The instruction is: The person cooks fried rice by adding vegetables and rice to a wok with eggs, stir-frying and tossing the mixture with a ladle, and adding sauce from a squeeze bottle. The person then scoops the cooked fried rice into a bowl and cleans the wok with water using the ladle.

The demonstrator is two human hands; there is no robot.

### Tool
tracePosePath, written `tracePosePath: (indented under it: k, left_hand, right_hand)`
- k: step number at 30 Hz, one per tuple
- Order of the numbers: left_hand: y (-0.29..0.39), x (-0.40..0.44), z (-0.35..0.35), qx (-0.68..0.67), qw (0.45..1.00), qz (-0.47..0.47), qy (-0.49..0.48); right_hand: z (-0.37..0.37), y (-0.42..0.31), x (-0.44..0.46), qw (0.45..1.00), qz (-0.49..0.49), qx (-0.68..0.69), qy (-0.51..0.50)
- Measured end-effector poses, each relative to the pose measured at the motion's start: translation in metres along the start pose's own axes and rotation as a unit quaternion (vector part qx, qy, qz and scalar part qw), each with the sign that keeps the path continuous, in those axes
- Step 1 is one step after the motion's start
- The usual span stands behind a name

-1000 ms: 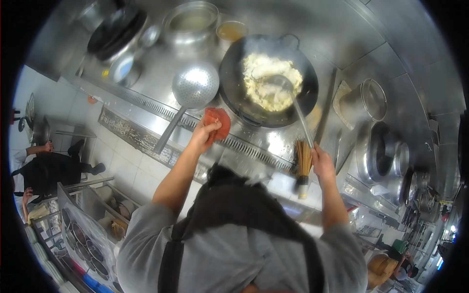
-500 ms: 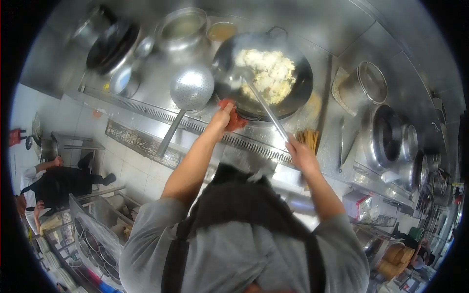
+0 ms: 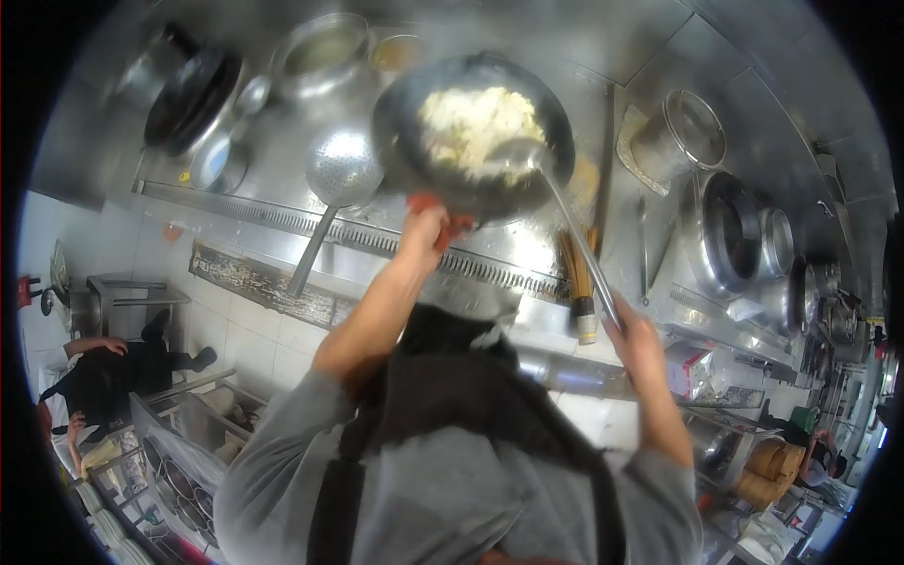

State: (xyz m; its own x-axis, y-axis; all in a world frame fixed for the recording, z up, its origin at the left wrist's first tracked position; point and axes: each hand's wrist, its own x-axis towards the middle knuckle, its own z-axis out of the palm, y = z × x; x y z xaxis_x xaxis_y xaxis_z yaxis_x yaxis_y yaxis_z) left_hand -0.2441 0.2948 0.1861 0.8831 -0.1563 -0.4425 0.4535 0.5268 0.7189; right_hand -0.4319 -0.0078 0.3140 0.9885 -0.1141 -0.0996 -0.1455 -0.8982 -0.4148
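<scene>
A dark wok point(image 3: 394, 141) holds a heap of fried rice point(image 3: 480, 118) with pale yellow bits that look like egg. My left hand point(image 3: 426, 234) is closed around a red cloth point(image 3: 456, 226) at the wok's near edge; the cloth hides whatever part of the wok it covers. In my right hand point(image 3: 638, 344) is the handle of a long metal ladle point(image 3: 576, 218). Its bowl sits inside the wok, at the near right side of the rice. Motion smears the food and the ladle bowl.
Left of the wok lies a perforated skimmer point(image 3: 345, 168), its handle over the stove edge. Behind stand a metal pot point(image 3: 287, 71) and a bowl of brown liquid point(image 3: 395, 52). To the right are a bamboo brush point(image 3: 577, 282) and a strainer-topped pot point(image 3: 659, 141). A person point(image 3: 104, 377) is at far left.
The ladle bowl has gone from the left of the rice to its near right side. My right hand has moved right and back toward me. The view has shifted slightly.
</scene>
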Motion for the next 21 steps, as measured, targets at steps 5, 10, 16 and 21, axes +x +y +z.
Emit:
tracePosePath:
  k: [5, 10, 16, 21]
  left_hand:
    - [0.029, -0.049, 0.011, -0.039, 0.998, -0.030, 0.027]
    - [-0.006, 0.026, -0.027, 0.064, 0.994, -0.072, -0.052]
    - [-0.026, -0.096, -0.043, -0.026, 0.998, -0.043, 0.048]
    - [0.029, -0.009, -0.008, 0.010, 0.997, -0.064, -0.048]
  right_hand:
    - [-0.031, -0.005, -0.019, 0.987, 0.063, 0.009, -0.151]
    - [0.066, -0.015, 0.068, 0.994, -0.019, 0.062, -0.089]
    - [0.041, -0.028, 0.022, 0.997, 0.009, 0.068, -0.037]
    - [-0.001, -0.022, -0.012, 0.990, 0.060, 0.047, -0.119]
